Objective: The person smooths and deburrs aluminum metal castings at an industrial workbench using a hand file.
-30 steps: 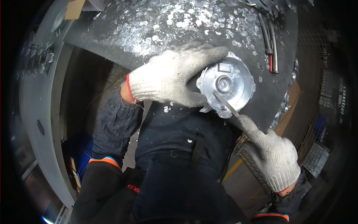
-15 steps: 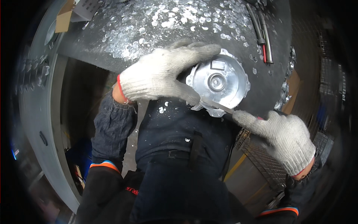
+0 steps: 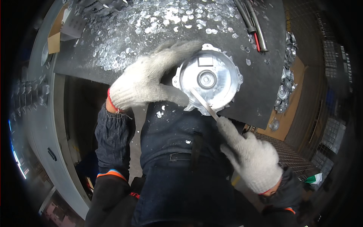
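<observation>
A round, shiny metal housing (image 3: 223,81) with a lugged rim and a raised centre ring lies open side up at the near edge of the bench. My left hand (image 3: 145,77), in a white knit glove, grips its left side, thumb at the near rim and fingers along the far rim. Also gloved, my right hand (image 3: 253,155) is closed around a narrow flat metal blade (image 3: 204,103), its index finger stretched along it. The blade crosses the near rim, with its tip over the housing's inside. Its handle is hidden in my palm.
Many small shiny metal scraps (image 3: 151,22) litter the dark bench top (image 3: 257,102). Tubular tools (image 3: 257,26), one with a red part, lie at the far right. A cardboard box (image 3: 55,41) stands far left. More metal parts (image 3: 283,90) sit beside cardboard (image 3: 297,87) past the right edge.
My right hand has swung left and nearer to me, so the blade now points more steeply away. Its tip has gone from the near rim to over the inside. My left hand keeps its hold.
</observation>
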Demonstrator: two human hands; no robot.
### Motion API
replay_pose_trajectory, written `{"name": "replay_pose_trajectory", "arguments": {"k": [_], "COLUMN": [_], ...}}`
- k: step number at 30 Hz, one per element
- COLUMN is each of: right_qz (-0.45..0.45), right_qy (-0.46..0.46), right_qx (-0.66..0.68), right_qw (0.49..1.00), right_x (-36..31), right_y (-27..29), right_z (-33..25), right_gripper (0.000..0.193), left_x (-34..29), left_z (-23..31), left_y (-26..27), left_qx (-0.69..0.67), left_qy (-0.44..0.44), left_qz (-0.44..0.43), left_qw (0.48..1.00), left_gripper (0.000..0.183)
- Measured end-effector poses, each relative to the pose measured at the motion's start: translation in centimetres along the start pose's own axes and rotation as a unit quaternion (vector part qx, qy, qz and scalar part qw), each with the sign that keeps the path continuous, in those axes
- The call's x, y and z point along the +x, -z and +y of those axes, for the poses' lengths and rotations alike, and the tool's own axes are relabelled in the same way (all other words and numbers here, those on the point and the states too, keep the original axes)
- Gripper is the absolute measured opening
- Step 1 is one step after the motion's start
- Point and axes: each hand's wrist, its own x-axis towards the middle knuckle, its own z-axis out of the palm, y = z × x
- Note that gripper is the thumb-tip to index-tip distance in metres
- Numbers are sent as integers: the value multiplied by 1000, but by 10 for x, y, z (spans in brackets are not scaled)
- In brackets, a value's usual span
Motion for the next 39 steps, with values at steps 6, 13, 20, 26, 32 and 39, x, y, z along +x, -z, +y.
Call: {"name": "replay_pose_trajectory", "arguments": {"k": [6,13,20,26,32,39], "right_qz": [40,91,155,149,217,199], "right_qy": [-91,-91,-80,-115,-66,-41], "right_qx": [68,12,52,67,42,-15], "right_qw": [993,992,983,980,973,979], "right_x": [-9,-8,-3,1,4,9], "right_y": [-38,-57,-60,-43,-52,-56], "right_z": [-1,7,25,25,41,45], "right_gripper": [73,71,79,70,78,80], "left_x": [1,1,-15,-21,-18,-24], "left_z": [1,16,50,94,78,49], "left_y": [3,11,-17,-90,-104,-51], "left_qx": [3,10,150,302,345,387], "left_qy": [-43,20,-146,-131,-168,-260], "left_qz": [9,-20,198,177,174,98], "left_qw": [999,1000,958,928,907,879], "left_gripper": [132,130,73,46,30,28]}}
